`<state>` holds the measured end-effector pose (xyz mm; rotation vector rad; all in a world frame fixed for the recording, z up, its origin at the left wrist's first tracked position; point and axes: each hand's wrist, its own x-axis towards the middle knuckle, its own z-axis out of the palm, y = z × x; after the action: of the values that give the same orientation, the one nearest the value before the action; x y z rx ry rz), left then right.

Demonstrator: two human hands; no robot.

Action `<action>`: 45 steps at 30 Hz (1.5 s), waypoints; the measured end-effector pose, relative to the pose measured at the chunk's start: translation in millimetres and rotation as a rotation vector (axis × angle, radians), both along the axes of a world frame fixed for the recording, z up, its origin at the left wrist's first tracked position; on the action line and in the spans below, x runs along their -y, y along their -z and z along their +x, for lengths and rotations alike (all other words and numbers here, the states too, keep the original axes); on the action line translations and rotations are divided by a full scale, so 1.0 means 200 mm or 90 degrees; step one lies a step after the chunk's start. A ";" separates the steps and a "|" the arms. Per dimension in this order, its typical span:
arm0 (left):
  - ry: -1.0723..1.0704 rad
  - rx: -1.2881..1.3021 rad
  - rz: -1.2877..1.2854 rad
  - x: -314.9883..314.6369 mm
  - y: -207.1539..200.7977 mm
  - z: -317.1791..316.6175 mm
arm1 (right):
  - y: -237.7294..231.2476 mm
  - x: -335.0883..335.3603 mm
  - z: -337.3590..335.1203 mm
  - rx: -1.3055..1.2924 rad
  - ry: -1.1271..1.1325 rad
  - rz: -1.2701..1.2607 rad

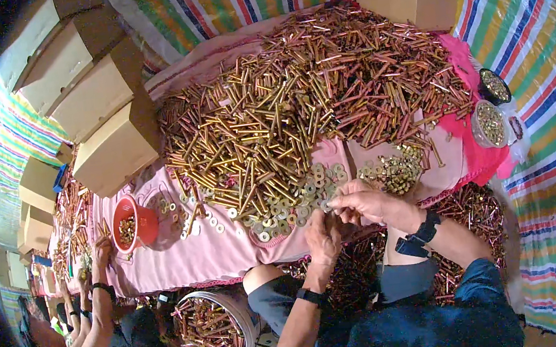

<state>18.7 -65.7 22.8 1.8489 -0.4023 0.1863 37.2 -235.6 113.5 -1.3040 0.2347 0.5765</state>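
A big heap of long brass-coloured bolts (296, 96) covers a table under a pink cloth (211, 249). Flat washers (295, 202) lie scattered at the heap's near edge, and a small pile of nuts (394, 172) sits to the right. My right hand (363, 201) is over the washers with its fingertips pinched on a small metal piece, probably a washer. My left hand (323, 237) rests just below it at the table edge, fingers curled toward the same spot; what it holds is hidden. Both wrists wear dark bands.
A white bucket of bolts (214, 326) stands on the floor at my left knee, more bolts (467, 210) lie under the table. A red cup (131, 224), two small containers of nuts (492, 123) and cardboard boxes (108, 124) ring the table. Another person's arm (99, 290) reaches in at left.
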 end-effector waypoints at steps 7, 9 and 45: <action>0.030 -0.055 -0.103 0.01 -0.01 0.00 | -0.07 -0.02 -0.03 0.062 0.015 -0.080; 0.021 -0.046 -0.060 0.00 -0.02 0.00 | -0.05 0.04 0.03 0.192 0.053 -0.331; 0.005 0.018 -0.024 0.03 -0.11 0.00 | 0.04 0.01 -0.11 0.321 0.213 -0.084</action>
<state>19.2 -71.3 44.9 1.8089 -0.4226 0.2137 15.7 -237.1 106.3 -1.4550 0.0690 -0.0605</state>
